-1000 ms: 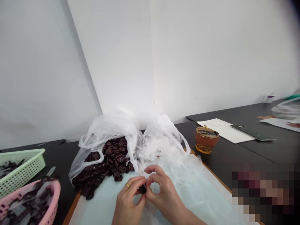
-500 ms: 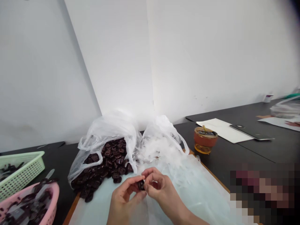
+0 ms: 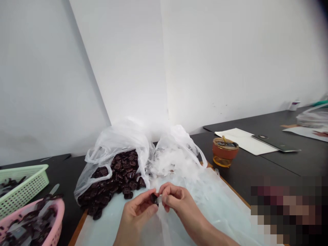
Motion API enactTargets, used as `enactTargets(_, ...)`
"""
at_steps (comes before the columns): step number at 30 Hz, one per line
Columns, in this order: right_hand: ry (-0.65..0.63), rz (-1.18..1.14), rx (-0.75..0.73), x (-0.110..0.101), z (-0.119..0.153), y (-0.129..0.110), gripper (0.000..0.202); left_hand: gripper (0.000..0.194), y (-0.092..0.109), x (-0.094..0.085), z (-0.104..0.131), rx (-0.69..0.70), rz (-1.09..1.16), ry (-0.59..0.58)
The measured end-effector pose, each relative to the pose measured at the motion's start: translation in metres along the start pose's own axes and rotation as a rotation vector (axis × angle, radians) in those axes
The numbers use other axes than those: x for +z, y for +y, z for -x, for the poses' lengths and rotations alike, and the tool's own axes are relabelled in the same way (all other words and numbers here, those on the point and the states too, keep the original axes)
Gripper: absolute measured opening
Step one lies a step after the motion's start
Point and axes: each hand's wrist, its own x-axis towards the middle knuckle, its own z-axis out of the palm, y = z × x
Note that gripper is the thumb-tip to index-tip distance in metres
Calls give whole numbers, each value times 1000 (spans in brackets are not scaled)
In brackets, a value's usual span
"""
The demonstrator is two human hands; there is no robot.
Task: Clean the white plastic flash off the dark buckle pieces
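Note:
Between the thumb and fingers of my left hand is a small dark piece. My right hand pinches a small clear strip that touches the dark piece. Behind my left hand, a pile of glossy dark pieces spills from a white plastic bag. A second plastic bag with clear and white bits around it lies beyond my right hand. Both hands are over a pale sheet on the table.
At the left stand a green basket and a pink basket, both holding dark pieces. To the right are an amber cup, white paper and a phone. A blurred-out area covers the lower right.
My right hand has moved slightly right, away from my left fingers. The clear strip now shows between the hands, and the dark piece stays in my left fingers.

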Motion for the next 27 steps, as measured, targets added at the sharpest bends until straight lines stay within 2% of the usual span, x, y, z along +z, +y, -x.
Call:
enactTargets(5, -73, -132, 32, -3, 0, 7, 9, 36, 9, 2, 1, -9, 3, -69)
enactTargets(13, -105, -155, 132, -8, -4, 6, 7, 40, 6, -6, 2, -37, 7, -201)
enactTargets(20, -250, -274, 257, -15, -8, 13, 5, 41, 21, -16, 6, -96, -104, -342)
enactTargets(23, -250, -274, 259, -14, -7, 11, 6, 41, 21, -17, 4, -100, -105, -321)
enactTargets(27, -127, -141, 115, -7, -4, 6, 14, 43, 11, -13, -2, -98, -3, -203)
